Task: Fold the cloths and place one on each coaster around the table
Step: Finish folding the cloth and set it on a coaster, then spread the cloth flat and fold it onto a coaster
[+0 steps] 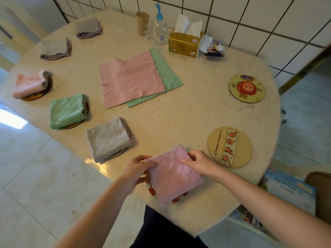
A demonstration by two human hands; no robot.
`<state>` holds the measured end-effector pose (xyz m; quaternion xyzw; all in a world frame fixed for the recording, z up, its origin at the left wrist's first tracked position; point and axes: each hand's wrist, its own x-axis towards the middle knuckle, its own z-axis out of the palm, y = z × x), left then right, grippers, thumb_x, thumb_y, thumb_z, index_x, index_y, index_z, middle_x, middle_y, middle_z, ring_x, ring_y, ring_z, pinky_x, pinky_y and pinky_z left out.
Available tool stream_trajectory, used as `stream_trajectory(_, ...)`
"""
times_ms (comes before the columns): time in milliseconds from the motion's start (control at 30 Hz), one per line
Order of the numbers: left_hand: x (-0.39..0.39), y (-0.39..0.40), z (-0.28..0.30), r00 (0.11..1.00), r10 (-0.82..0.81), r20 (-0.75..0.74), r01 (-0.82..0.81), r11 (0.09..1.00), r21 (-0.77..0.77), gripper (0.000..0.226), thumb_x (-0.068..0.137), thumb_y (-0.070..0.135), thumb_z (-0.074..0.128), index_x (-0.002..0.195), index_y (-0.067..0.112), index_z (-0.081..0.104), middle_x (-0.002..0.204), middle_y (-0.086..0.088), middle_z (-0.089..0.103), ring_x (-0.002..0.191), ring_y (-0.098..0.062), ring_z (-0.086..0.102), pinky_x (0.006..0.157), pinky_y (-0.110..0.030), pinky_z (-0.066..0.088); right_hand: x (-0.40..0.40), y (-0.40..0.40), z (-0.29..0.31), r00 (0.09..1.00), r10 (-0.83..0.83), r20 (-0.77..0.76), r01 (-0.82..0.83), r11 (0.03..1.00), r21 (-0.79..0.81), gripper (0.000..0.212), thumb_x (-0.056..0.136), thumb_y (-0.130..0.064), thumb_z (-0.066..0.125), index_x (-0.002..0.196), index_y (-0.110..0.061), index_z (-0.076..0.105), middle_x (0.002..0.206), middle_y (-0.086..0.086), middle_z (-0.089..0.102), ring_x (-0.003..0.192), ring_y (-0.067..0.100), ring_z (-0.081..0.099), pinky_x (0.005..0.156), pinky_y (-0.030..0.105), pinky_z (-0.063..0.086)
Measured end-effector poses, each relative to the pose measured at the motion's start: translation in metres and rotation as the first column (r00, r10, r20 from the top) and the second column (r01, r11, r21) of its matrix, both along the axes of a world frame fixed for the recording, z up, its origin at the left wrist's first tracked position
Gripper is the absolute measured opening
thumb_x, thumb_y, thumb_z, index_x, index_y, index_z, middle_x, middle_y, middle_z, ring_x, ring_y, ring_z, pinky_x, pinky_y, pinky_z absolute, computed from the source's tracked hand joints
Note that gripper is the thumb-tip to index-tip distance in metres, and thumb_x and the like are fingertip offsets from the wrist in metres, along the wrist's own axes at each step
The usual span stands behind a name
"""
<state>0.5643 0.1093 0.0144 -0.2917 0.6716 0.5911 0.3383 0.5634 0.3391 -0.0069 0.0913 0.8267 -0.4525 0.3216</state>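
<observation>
A folded pink cloth point(173, 176) lies at the table's near edge over a coaster with a red edge point(152, 191). My left hand point(137, 171) pinches its left corner and my right hand point(199, 162) pinches its upper right corner. Several folded cloths sit on coasters along the left: grey point(107, 138), green point(67, 110), pink point(30, 83), and two more grey ones point(54, 48) point(87, 27). An unfolded pink cloth point(130, 77) lies over an unfolded green cloth point(165, 68) mid-table. Two bare coasters point(229, 146) point(247, 89) lie on the right.
At the back of the round table point(188, 111) stand a paper cup point(142, 23), a pump bottle point(161, 29), a tissue box point(185, 42) and a small tray of odds point(214, 50). A tiled wall rises behind. A chair point(318, 187) stands at the right.
</observation>
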Motion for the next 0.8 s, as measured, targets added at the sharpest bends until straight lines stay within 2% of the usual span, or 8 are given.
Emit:
stream_trajectory(100, 0.020, -0.010, -0.011, 0.997, -0.052, -0.064, 0.040, 0.983, -0.179, 0.019, 0.082, 0.017, 0.072, 0.097, 0.008, 0.065, 0.092, -0.014, 0.069, 0.071, -0.018, 0.062, 0.061, -0.029, 0.056, 0.006, -0.010, -0.010, 0.994, 0.092, -0.060, -0.086, 0.992, 0.093, 0.026, 0.088, -0.036, 0.058, 0.096, -0.011, 0.057, 0.085, 0.003, 0.060, 0.075, 0.016, 0.053, 0.063, 0.028, 0.039)
stream_trajectory(167, 0.026, -0.015, -0.019, 0.986, -0.116, -0.117, 0.074, 0.945, -0.319, 0.013, 0.083, 0.017, 0.071, 0.092, 0.011, 0.065, 0.091, -0.012, 0.069, 0.070, -0.018, 0.062, 0.068, -0.035, 0.057, 0.006, -0.015, -0.016, 0.988, 0.122, -0.089, -0.107, 0.982, 0.159, 0.020, 0.089, -0.033, 0.057, 0.098, -0.015, 0.055, 0.090, 0.001, 0.061, 0.081, 0.017, 0.057, 0.067, 0.028, 0.045)
stream_trajectory(267, 0.026, -0.018, -0.028, 0.965, -0.192, -0.176, 0.099, 0.896, -0.433, 0.010, 0.081, 0.022, 0.072, 0.087, 0.018, 0.065, 0.086, -0.001, 0.067, 0.078, -0.019, 0.064, 0.074, -0.039, 0.058, 0.006, -0.019, -0.020, 0.977, 0.158, -0.142, -0.119, 0.960, 0.253, 0.022, 0.088, -0.035, 0.058, 0.103, -0.018, 0.054, 0.094, -0.002, 0.062, 0.084, 0.014, 0.060, 0.075, 0.034, 0.054)
stream_trajectory(400, 0.024, -0.020, -0.032, 0.895, -0.410, -0.178, 0.215, 0.744, -0.632, 0.005, 0.082, 0.029, 0.067, 0.084, 0.029, 0.062, 0.086, 0.010, 0.064, 0.081, -0.014, 0.061, 0.074, -0.032, 0.054, 0.005, -0.018, -0.018, 0.930, 0.299, -0.214, -0.174, 0.871, 0.460, 0.028, 0.087, -0.041, 0.059, 0.105, -0.022, 0.051, 0.101, -0.006, 0.058, 0.088, 0.013, 0.058, 0.075, 0.033, 0.053)
stream_trajectory(467, 0.021, -0.022, -0.031, 0.864, -0.472, -0.172, 0.240, 0.688, -0.685, 0.007, 0.083, 0.029, 0.065, 0.089, 0.027, 0.062, 0.092, 0.008, 0.061, 0.082, -0.013, 0.057, 0.071, -0.029, 0.052, -0.001, -0.015, -0.015, 0.924, 0.306, -0.228, -0.168, 0.862, 0.478, 0.029, 0.086, -0.041, 0.061, 0.106, -0.022, 0.051, 0.102, -0.006, 0.058, 0.088, 0.013, 0.057, 0.074, 0.030, 0.052)
stream_trajectory(567, 0.009, -0.025, -0.025, 0.778, -0.597, -0.198, 0.274, 0.606, -0.747, 0.016, 0.086, 0.020, 0.059, 0.102, 0.022, 0.062, 0.104, 0.005, 0.059, 0.085, -0.012, 0.053, 0.067, -0.023, 0.043, -0.016, -0.007, -0.008, 0.924, 0.304, -0.233, -0.158, 0.856, 0.491, 0.020, 0.091, -0.024, 0.056, 0.109, -0.018, 0.053, 0.104, -0.004, 0.059, 0.085, 0.011, 0.055, 0.071, 0.026, 0.049)
stream_trajectory(633, -0.007, -0.029, -0.015, 0.720, -0.652, -0.239, 0.272, 0.582, -0.767, 0.023, 0.087, 0.015, 0.056, 0.109, 0.021, 0.061, 0.110, 0.006, 0.058, 0.089, -0.012, 0.053, 0.068, -0.021, 0.039, -0.034, -0.004, -0.004, 0.917, 0.314, -0.248, -0.155, 0.850, 0.504, 0.017, 0.092, -0.016, 0.050, 0.109, -0.017, 0.053, 0.105, -0.003, 0.058, 0.085, 0.012, 0.054, 0.072, 0.027, 0.048)
stream_trajectory(800, -0.075, -0.043, 0.001, 0.589, -0.744, -0.317, 0.239, 0.534, -0.811, 0.027, 0.086, 0.016, 0.056, 0.113, 0.020, 0.059, 0.113, 0.002, 0.057, 0.104, -0.021, 0.056, 0.076, -0.033, 0.050, -0.104, -0.012, 0.007, 0.886, 0.355, -0.299, -0.146, 0.825, 0.546, 0.018, 0.093, -0.018, 0.045, 0.109, -0.018, 0.053, 0.113, 0.000, 0.058, 0.095, 0.019, 0.055, 0.078, 0.035, 0.049)
